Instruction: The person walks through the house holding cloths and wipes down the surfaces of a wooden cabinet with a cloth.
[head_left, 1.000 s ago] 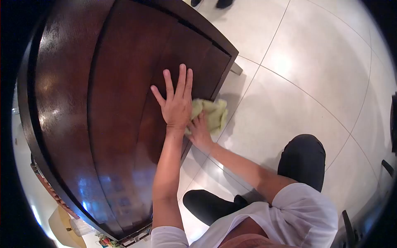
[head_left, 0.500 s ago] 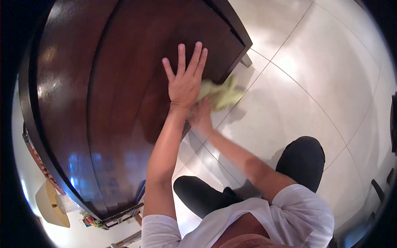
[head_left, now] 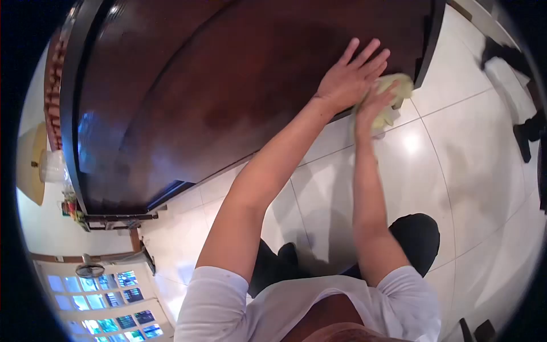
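Note:
My left hand [head_left: 347, 80] lies flat on the dark brown wooden surface [head_left: 239, 74], near its edge, with its fingers spread and nothing in it. Right beside it, my right hand [head_left: 373, 106] is on a pale yellow-green cloth [head_left: 403, 86] at the same edge. Part of the cloth spreads out past the fingers and hangs over the side. My right hand is slightly blurred, and its palm side is hidden against the cloth.
Another person's dark-clad legs and shoes [head_left: 523, 142] are at the right on the pale tiled floor [head_left: 416, 165]. A lampshade [head_left: 31, 165], a fan [head_left: 90, 268] and paned windows [head_left: 105, 290] show at the left.
The view has turned, and the wooden piece now lies across the top. Both hands and the cloth have moved rightward and up in view, toward the corner. Another person's legs show at the right.

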Tool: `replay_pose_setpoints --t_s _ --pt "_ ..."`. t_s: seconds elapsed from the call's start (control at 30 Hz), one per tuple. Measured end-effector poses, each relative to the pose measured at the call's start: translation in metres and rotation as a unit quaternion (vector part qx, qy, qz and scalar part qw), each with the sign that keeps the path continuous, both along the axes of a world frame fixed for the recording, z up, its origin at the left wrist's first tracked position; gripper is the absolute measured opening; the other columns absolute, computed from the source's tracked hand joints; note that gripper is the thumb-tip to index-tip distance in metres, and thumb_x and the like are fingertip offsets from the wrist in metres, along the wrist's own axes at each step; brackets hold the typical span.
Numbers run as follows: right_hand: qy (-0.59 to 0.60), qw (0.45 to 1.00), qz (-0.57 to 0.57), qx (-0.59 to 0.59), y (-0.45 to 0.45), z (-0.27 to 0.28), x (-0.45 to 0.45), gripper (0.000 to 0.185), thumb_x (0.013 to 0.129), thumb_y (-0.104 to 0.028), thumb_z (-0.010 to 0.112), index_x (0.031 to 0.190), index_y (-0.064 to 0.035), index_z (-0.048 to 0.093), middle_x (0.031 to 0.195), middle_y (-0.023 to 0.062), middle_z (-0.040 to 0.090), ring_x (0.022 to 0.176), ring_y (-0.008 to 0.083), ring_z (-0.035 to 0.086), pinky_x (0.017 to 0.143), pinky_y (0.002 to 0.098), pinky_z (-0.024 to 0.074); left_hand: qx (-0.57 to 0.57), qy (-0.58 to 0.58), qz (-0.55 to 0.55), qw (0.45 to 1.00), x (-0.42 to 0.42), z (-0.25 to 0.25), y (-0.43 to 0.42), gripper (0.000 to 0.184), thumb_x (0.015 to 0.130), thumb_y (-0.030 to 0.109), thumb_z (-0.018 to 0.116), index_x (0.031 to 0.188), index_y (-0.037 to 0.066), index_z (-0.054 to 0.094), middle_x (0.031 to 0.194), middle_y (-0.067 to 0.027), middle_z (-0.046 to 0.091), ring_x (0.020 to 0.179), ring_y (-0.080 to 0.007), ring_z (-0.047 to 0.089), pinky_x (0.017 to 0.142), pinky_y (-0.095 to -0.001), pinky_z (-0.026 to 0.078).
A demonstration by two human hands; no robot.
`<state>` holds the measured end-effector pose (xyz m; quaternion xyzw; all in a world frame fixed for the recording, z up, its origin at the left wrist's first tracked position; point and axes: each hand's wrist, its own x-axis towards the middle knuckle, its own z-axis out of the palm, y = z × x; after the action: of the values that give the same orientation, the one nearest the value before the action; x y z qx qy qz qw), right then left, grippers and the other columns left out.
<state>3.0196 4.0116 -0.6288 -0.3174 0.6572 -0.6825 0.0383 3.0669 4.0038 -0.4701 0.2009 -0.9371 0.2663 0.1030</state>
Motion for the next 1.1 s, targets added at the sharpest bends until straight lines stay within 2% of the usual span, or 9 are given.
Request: replay_pose_setpoints --t_s 0.1,0.2,0.33,0.53,0.67,0.87,0.93,1.07,1.1 --pt "-0.114 0.979 0.157 -0.068 0.020 -0.061 0.122 0.076 0.090 -0.034 0.052 0.142 -0.0017 0.007 0.145 0.0197 0.016 0.137 0.0304 0.011 0.112 0.0370 0.0104 -0.018 -0.048 0.028 0.998 0.025 -0.003 0.015 0.054 0.080 0.012 0.051 0.134 0.016 0.042 0.148 0.0047 0.024 0.139 -0.0202 0.017 0.113 -0.0472 0.015" --pt "-0.001 0.976 0.217 0.020 0.071 -0.030 0.159 0.043 0.095 -0.027 0.042 0.131 -0.0036 0.037 0.137 0.0147 0.031 0.130 0.0258 0.028 0.106 0.0378 0.0255 0.092 -0.003 0.011 0.996 0.058 -0.011 0.029 0.056 0.078 0.006 0.054 0.132 0.016 0.045 0.145 0.0029 0.032 0.136 -0.0200 0.024 0.112 -0.0434 0.020" --pt "-0.397 0.870 0.273 -0.103 0.080 -0.018 0.116 0.042 0.095 -0.027 0.045 0.126 0.0000 0.042 0.127 0.0138 0.044 0.118 0.0255 0.043 0.099 0.0394 0.0357 0.267 0.196 0.038 0.943 0.123 -0.027 0.059 0.050 0.077 0.008 0.060 0.126 0.014 0.052 0.135 -0.0020 0.047 0.125 -0.0246 0.043 0.106 -0.0407 0.032" --pt "-0.658 0.613 0.413 -0.143 0.089 0.043 0.039 0.047 0.096 -0.037 0.044 0.124 0.0001 0.046 0.118 0.0143 0.054 0.106 0.0266 0.055 0.089 0.0402 0.0464 0.499 0.608 0.162 0.596 0.164 -0.091 0.098 0.047 0.087 0.019 0.062 0.131 0.008 0.047 0.124 -0.0100 0.052 0.113 -0.0202 0.050 0.098 -0.0317 0.037" --pt "-0.641 0.616 0.457 -0.043 0.091 0.039 0.044 0.053 0.094 -0.042 0.045 0.124 0.0008 0.046 0.118 0.0144 0.055 0.105 0.0266 0.056 0.090 0.0392 0.0461 0.639 0.633 0.130 0.418 0.150 -0.126 0.116 0.071 0.083 0.024 0.067 0.141 0.010 0.028 0.128 -0.0067 0.050 0.116 -0.0182 0.047 0.097 -0.0331 0.038" --pt "-0.364 0.768 0.506 0.150 0.089 0.038 0.029 0.051 0.091 -0.045 0.051 0.113 0.0007 0.056 0.106 0.0085 0.060 0.098 0.0172 0.055 0.088 0.0303 0.0428 0.666 0.561 0.252 0.422 0.175 -0.142 0.117 0.055 0.073 0.032 0.076 0.118 0.006 0.057 0.128 -0.0105 0.047 0.115 -0.0157 0.047 0.095 -0.0315 0.040" --pt "-0.159 0.827 0.490 0.223 0.085 0.049 0.020 0.048 0.089 -0.045 0.054 0.104 -0.0001 0.061 0.096 0.0051 0.061 0.092 0.0127 0.054 0.084 0.0264 0.0413 0.593 0.548 0.297 0.509 0.188 -0.136 0.125 0.045 0.073 0.030 0.077 0.109 0.006 0.062 0.118 -0.0101 0.055 0.107 -0.0144 0.053 0.089 -0.0310 0.044" --pt "-0.047 0.811 0.515 0.273 0.077 0.068 0.031 0.041 0.089 -0.043 0.055 0.092 -0.0034 0.064 0.082 0.0001 0.060 0.079 0.0102 0.050 0.075 0.0247 0.0399 0.510 0.601 0.254 0.560 0.203 -0.138 0.137 0.040 0.073 0.029 0.077 0.102 0.004 0.065 0.104 -0.0089 0.061 0.097 -0.0125 0.057 0.082 -0.0297 0.047" --pt "-0.036 0.802 0.529 0.274 0.068 0.064 0.033 0.040 0.089 -0.042 0.055 0.092 -0.0032 0.064 0.081 0.0001 0.060 0.078 0.0100 0.050 0.074 0.0248 0.0404 0.560 0.614 0.253 0.496 0.207 -0.126 0.140 0.040 0.074 0.030 0.076 0.100 0.002 0.064 0.105 -0.0088 0.060 0.097 -0.0125 0.057 0.082 -0.0300 0.047"
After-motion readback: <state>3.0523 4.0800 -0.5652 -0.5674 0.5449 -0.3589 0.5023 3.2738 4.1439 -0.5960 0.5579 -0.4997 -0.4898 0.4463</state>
